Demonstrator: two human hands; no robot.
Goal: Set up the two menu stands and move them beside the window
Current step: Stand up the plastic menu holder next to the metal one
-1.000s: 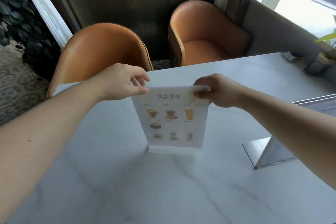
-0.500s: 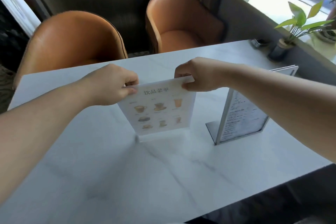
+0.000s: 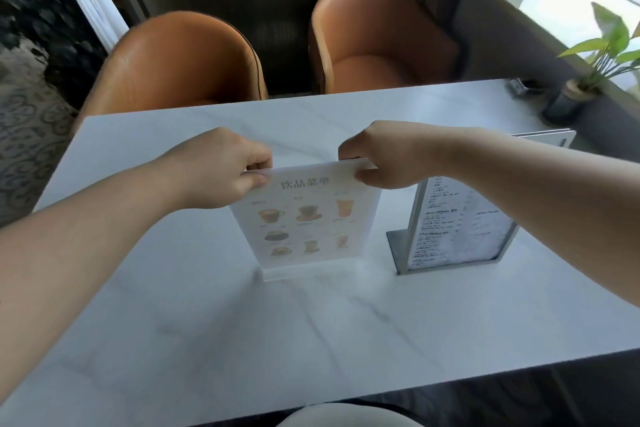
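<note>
White marble-look stone makes up the worktop (image 3: 242, 340), and near its middle the clear acrylic menu stand (image 3: 308, 222) rests on its base with a drinks sheet facing the wearer. The left hand (image 3: 221, 170) pinches the sheet's top left corner between thumb and fingers, and the right hand (image 3: 384, 158) pinches the top right corner the same way, so both hands are closed on the upper edge. Just to the right stands the metal-framed menu stand (image 3: 460, 215), upright on its flat foot, apart from the acrylic one and partly crossed by the right forearm. Neither stand is at the window end of the worktop, where a potted plant (image 3: 588, 76) sits on the sill beyond the far right corner. Two orange chairs (image 3: 187, 62) face the far edge.

Compared with half a second ago, the grip on the two corners is unchanged and the acrylic stand sits in the same spot beside the metal one; the sheet's top edge now looks more level. A second ago the view was turned further left, with only the foot and edge of the metal stand showing at the right border.
</note>
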